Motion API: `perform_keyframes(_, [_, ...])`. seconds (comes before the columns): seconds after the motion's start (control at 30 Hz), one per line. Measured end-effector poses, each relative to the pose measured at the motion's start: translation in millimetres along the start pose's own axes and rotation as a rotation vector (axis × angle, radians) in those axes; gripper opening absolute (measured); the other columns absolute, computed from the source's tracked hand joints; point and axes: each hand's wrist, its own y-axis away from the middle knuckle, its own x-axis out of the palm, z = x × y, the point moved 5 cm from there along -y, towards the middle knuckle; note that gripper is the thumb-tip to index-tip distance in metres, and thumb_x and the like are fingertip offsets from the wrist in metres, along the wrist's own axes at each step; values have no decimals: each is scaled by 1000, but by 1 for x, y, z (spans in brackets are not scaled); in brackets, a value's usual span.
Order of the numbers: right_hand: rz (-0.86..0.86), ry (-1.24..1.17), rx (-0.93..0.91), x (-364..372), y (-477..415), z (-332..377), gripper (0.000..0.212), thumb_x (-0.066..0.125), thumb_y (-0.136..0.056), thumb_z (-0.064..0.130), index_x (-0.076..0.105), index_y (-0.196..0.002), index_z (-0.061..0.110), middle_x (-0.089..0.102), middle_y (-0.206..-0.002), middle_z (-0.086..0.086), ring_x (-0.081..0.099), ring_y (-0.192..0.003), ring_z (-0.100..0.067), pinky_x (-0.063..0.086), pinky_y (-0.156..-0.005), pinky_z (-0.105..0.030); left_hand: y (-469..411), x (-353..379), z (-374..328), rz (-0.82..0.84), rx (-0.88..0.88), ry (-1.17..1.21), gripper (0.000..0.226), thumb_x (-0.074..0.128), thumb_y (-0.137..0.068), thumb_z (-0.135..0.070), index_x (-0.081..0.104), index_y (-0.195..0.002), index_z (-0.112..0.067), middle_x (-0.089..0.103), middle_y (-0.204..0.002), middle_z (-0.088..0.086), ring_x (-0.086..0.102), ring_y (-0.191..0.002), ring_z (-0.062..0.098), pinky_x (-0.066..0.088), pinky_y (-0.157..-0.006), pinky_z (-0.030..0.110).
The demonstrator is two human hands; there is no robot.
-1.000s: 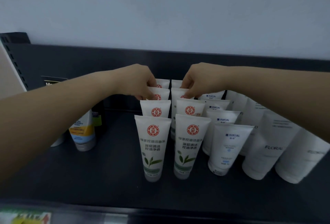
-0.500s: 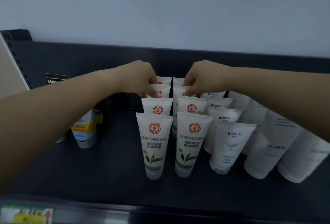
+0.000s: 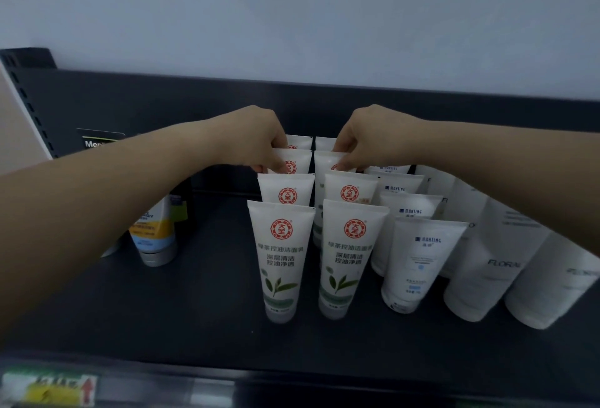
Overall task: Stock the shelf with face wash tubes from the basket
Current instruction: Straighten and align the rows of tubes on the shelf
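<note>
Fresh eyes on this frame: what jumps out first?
Both hands reach to the back of the dark shelf: the left hand pinches the third-row left tube, the right hand the third-row right tube. In front, two neat columns of red-seal tubes stand on their caps. A lone orange-banded tube stands at left.

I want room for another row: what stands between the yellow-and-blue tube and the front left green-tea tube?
Nothing: the head view shows only bare dark shelf between the yellow-and-blue tube and the front left green-tea tube.
</note>
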Motion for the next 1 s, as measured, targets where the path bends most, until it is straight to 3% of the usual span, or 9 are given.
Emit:
perform_keyframes(0.3, [20, -24, 21, 0, 2, 2, 30, 68, -86, 28, 68, -112, 13, 72, -99, -1, 70, -79, -12, 58, -84, -33, 1, 0, -2, 0, 4, -12, 28, 67, -86, -30, 70, -108, -14, 71, -89, -6, 68, -74, 6, 51, -75, 20])
perform_keyframes(0.57, [26, -29, 22, 0, 4, 2, 28, 68, -86, 28, 69, -110, 14, 72, -98, 1, 70, -79, -11, 57, -82, -30, 3, -1, 0, -25, 10, -38, 25, 68, -85, -32, 73, -102, -16, 73, -87, -5, 67, -71, 5, 50, -68, 17])
perform_keyframes(0.77, [-29, 4, 7, -28, 14, 2, 28, 71, -83, 30, 71, -109, 22, 73, -100, 7, 68, -92, -12, 50, -89, -26, 15, -20, 5, -75, 3, -20, 27, 72, -79, -39, 72, -102, -24, 74, -90, -6, 69, -83, 10, 51, -84, 26])
perform_keyframes(0.9, [-133, -155, 21, -55, 28, -5, 18, 71, -83, 24, 73, -100, 22, 74, -87, 8, 69, -74, -1, 51, -78, -17, 34, -48, 3, -245, 39, 112, 15, 70, -82, -30, 75, -95, -22, 74, -82, -4, 70, -71, 7, 51, -68, 10])
perform_keyframes(1.0, [-145, -267, -3, -60, 36, -4, 13, 69, -84, 21, 74, -95, 19, 74, -83, 7, 70, -71, 1, 53, -73, -11, 46, -51, -7, -209, 80, 322, 14, 70, -83, -27, 76, -92, -18, 75, -82, -2, 71, -70, 5, 52, -66, 4])
